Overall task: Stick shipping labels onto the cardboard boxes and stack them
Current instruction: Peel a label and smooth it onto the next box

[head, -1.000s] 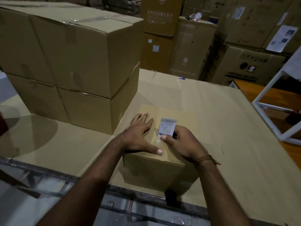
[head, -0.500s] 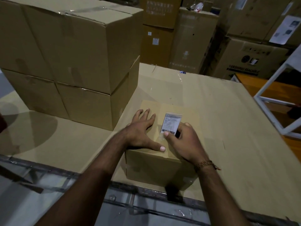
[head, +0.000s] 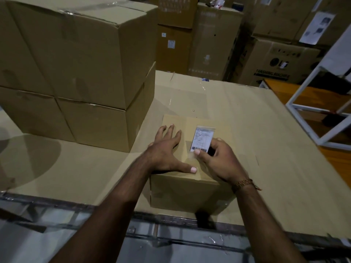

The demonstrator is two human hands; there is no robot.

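Observation:
A small cardboard box [head: 188,190] stands near the front edge of the cardboard-covered table [head: 266,149]. My left hand [head: 165,152] lies flat on the left half of its top, fingers spread. A white shipping label [head: 202,138] with a barcode lies on the top's right half. My right hand [head: 218,160] presses on the label's near end with thumb and fingers curled over it. To the left stands a stack of large cardboard boxes [head: 79,73], two layers high.
Tall printed cartons [head: 212,40] line the far side behind the table. A white metal frame [head: 311,111] over an orange surface stands at the right. A metal rail [head: 171,221] runs along the table's near edge.
The view has shifted slightly. My right hand's thumb has slid a little along the label's lower end; my left hand stays flat on the box.

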